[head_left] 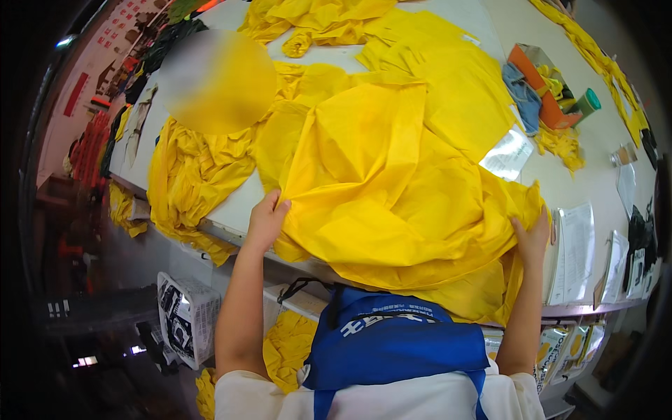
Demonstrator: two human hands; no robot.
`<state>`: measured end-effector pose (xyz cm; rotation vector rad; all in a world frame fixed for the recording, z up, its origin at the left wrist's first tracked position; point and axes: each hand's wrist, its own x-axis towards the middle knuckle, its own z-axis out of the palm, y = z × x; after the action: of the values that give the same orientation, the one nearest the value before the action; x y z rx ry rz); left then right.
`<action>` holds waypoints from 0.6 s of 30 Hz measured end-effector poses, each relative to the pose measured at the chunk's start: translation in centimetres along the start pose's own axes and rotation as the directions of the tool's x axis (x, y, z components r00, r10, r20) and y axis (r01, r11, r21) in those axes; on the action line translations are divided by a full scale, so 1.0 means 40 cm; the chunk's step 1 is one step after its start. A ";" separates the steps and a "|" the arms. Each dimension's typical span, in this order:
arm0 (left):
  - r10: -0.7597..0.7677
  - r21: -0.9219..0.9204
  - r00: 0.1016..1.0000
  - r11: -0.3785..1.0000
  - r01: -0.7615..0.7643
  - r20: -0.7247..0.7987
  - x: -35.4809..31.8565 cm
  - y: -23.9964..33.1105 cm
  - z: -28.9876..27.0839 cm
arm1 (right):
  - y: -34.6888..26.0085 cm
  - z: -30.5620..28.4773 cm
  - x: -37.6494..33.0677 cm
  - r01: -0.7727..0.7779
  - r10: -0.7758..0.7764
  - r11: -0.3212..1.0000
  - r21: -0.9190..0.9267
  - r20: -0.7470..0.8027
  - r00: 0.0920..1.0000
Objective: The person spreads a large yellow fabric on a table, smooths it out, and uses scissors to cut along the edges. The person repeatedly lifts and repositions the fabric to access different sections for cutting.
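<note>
The left hand [266, 220] pinches a fold of the big yellow fabric sheet [392, 203] between thumb and curled fingers, at the tabletop's [595, 147] near edge. The right hand [532, 238] grips the sheet's opposite side with its fingers closed over the cloth, also at the near edge. The sheet lies bunched between both hands, spilling over the edge. Further yellow pieces [189, 182] pile toward the left edge. Papers [577, 248] lie just right of the right hand; an orange box [542, 91] sits near the far right corner.
</note>
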<state>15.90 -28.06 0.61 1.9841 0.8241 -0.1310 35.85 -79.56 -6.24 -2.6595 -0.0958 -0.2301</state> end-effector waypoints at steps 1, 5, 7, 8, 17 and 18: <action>0.002 -0.385 1.000 0.923 0.008 0.027 -0.006 0.010 -0.008 | 0.047 -0.002 0.004 -0.028 0.018 0.991 0.129 0.080 0.997; 0.008 -0.775 0.998 0.630 -0.051 -0.059 -0.066 0.096 -0.103 | 0.173 -0.118 0.047 -0.233 0.096 0.854 0.464 0.300 0.949; 0.029 -0.785 0.992 0.608 -0.118 -0.127 -0.083 0.088 -0.148 | 0.220 -0.234 0.095 -0.243 0.036 0.432 0.868 0.253 0.967; 0.002 -0.558 0.976 0.820 -0.126 -0.217 -0.090 0.071 -0.156 | 0.241 -0.275 0.116 -0.156 0.014 0.249 0.956 0.157 0.987; 0.339 0.432 0.941 0.849 -0.304 -0.002 -0.079 0.000 -0.001 | -0.080 -0.112 -0.071 -0.016 0.061 0.756 0.654 -0.046 0.997; 0.295 0.530 0.955 0.807 -0.261 0.020 -0.067 0.009 0.001 | -0.146 -0.079 -0.140 -0.231 0.077 0.634 0.738 0.236 0.969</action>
<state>14.06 -29.54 1.92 2.6241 0.5562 -0.1331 29.25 -75.96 -1.86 -1.8029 -0.0112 0.1101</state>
